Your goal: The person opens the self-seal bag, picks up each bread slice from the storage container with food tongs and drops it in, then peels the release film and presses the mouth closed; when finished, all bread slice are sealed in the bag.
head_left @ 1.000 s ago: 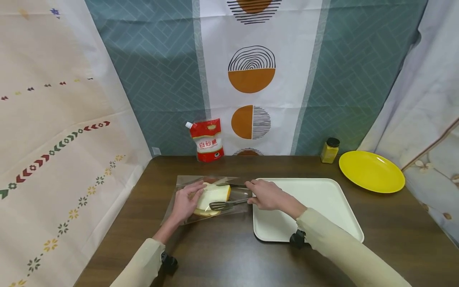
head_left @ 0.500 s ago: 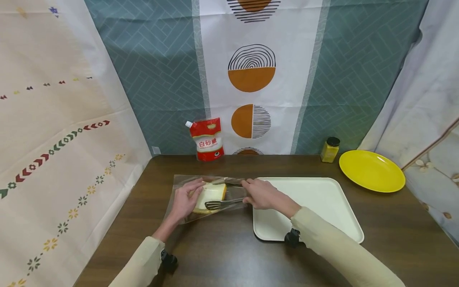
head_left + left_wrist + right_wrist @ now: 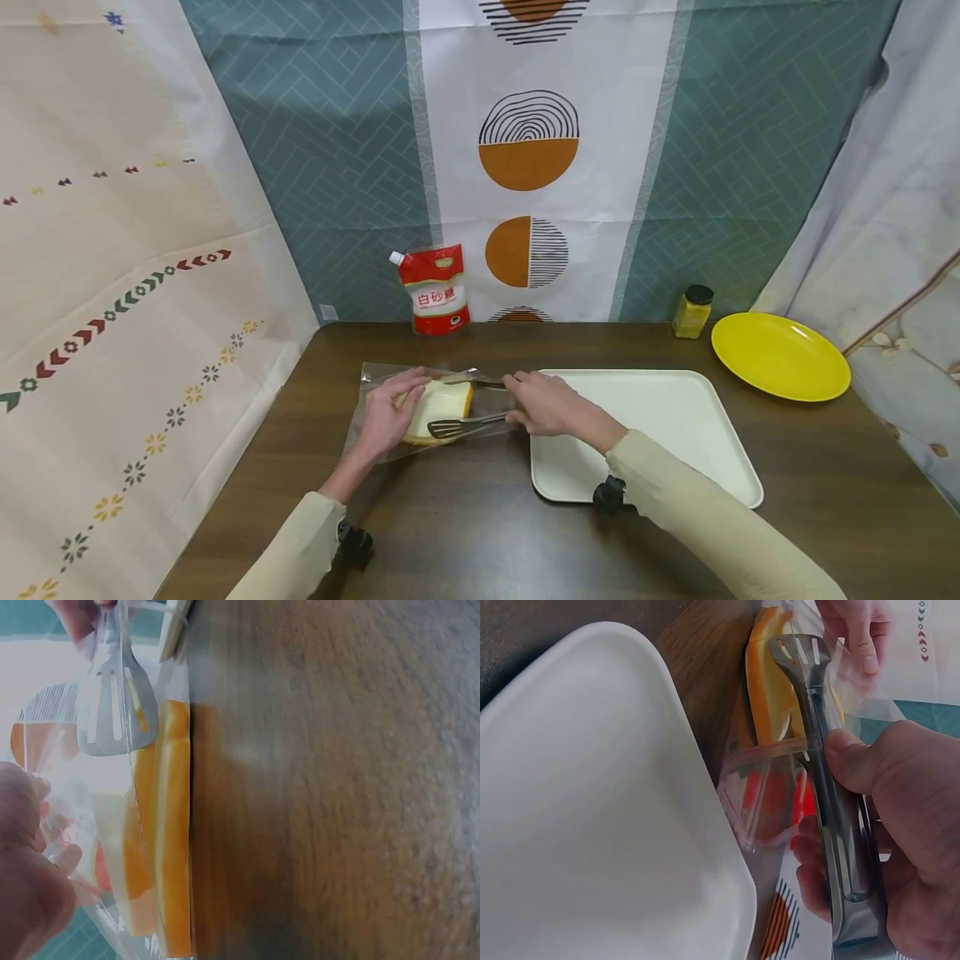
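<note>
Bread slices (image 3: 437, 408) with yellow-orange crusts lie in a clear plastic bag (image 3: 757, 799) on the left part of the table. In the left wrist view, two slices (image 3: 177, 847) show their crust edges side by side. My left hand (image 3: 386, 415) is at the bag's left part and pinches its film over the bread. My right hand (image 3: 549, 404) grips metal tongs (image 3: 844, 855) by their middle, at the bag's mouth. The tongs' arms are spread, and the slotted head (image 3: 116, 712) overlaps the bread's near side. The other arm runs along the far side.
A white rectangular tray (image 3: 637, 433) sits right of the bag, under my right forearm. Farther right stand a yellow plate (image 3: 780, 358) and a yellow jar with a black lid (image 3: 692, 312). A red-and-white sugar pouch (image 3: 437, 292) stands at the table's back edge.
My right hand and the tongs have shifted slightly left, deeper over the bread. The upper slice has slid a little left, and the left hand has stayed nearly still.
</note>
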Motion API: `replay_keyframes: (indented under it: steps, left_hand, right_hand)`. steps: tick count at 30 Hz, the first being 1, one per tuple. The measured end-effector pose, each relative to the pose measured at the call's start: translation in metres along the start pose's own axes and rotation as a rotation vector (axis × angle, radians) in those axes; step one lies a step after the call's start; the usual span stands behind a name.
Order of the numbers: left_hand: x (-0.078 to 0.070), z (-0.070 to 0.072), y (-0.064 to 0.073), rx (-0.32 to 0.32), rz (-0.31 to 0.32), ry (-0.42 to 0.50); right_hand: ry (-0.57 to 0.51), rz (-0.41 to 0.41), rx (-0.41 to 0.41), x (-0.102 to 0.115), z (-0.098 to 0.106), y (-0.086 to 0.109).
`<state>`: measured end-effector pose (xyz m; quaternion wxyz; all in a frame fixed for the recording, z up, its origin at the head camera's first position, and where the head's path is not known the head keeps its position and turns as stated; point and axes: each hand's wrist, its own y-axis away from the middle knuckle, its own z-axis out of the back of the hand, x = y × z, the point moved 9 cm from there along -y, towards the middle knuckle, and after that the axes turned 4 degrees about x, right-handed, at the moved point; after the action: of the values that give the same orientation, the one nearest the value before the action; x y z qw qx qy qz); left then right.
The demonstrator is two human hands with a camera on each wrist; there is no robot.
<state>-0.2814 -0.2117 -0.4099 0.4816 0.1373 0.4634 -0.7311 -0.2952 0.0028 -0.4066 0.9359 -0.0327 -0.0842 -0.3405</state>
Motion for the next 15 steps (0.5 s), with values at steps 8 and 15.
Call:
replay_keyframes:
  steps: [8,15]
  left_hand:
    - [-0.001,-0.001,0.002,0.012,-0.004,0.01]
    - [0.001,-0.002,0.003,0.023,0.023,0.022]
  right_hand:
    - [-0.016,0.029,-0.007,0.007,0.001,-0.003]
    - [-0.001,0.025,-0.018,0.013,-0.002,-0.01]
